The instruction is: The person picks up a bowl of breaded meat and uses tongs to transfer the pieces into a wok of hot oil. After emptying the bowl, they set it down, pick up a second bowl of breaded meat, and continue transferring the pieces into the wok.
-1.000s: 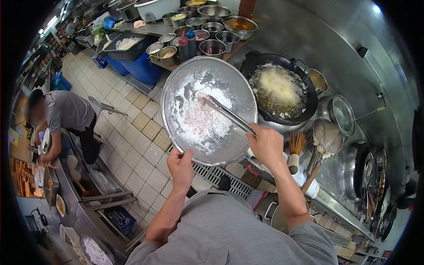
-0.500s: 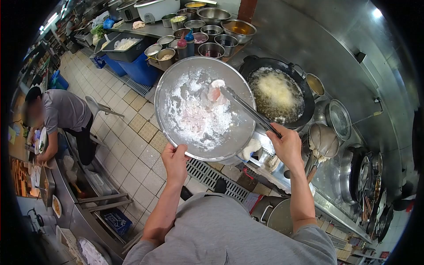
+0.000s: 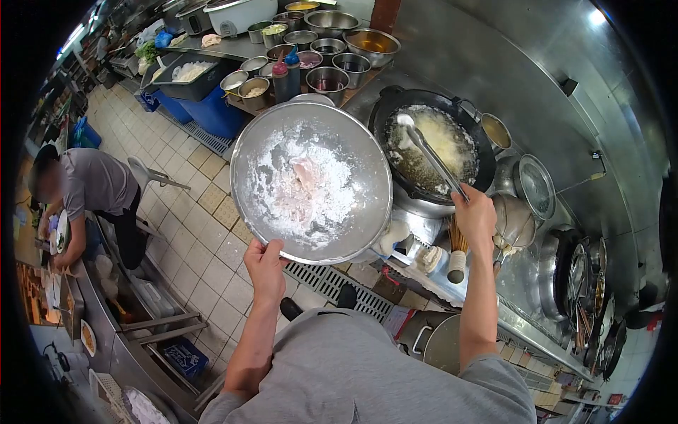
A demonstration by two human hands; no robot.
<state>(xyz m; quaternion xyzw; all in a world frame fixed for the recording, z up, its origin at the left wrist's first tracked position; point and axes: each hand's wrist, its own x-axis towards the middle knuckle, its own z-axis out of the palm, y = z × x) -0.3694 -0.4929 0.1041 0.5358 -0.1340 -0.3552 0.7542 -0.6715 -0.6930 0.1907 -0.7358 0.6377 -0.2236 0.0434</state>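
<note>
My left hand (image 3: 265, 274) grips the near rim of a large metal bowl (image 3: 247, 205), thumb on top. White flour (image 3: 328, 185) is spread over the bottom of the bowl, and pale pink pieces of raw meat (image 3: 305, 173) lie in it. My right hand (image 3: 473, 218) is closed around a pair of metal tongs (image 3: 439, 161). At the tongs' tips, a white floured piece (image 3: 406, 120) is over the left part of a black wok (image 3: 486, 152). Pale foam and bubbling oil (image 3: 448, 145) fill the wok.
Several metal containers (image 3: 327, 83) and squeeze bottles (image 3: 280, 79) stand behind the bowl. Right of the wok are a ladle (image 3: 496, 131) and a wire strainer (image 3: 514, 220). A bamboo brush (image 3: 457, 256) sits near my right wrist. Another person (image 3: 106, 191) bends over a counter at left.
The tongs have moved right, from inside the bowl to over the wok, carrying a floured piece. The bowl has shifted slightly left in view.
</note>
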